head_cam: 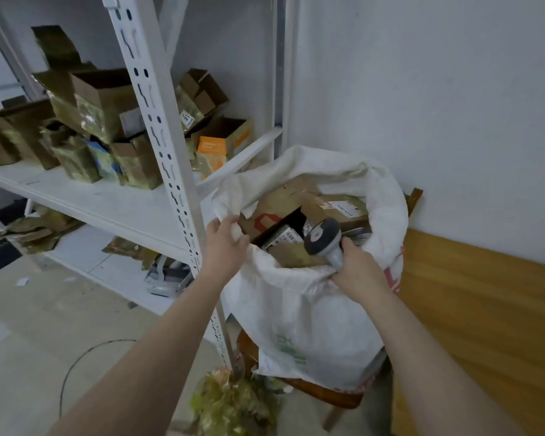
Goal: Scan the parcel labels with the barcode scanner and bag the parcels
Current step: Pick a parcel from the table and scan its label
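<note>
My left hand [225,239] grips the rim of the floppy woven white sack [296,309], and my right hand [357,269] is clenched round the grey barcode scanner [323,237] at the near edge. The parcels [283,209] sit inside: brown cardboard, sharp-cornered, labels showing. I'd pull the mouth wide and taut so corners don't snag.
</note>
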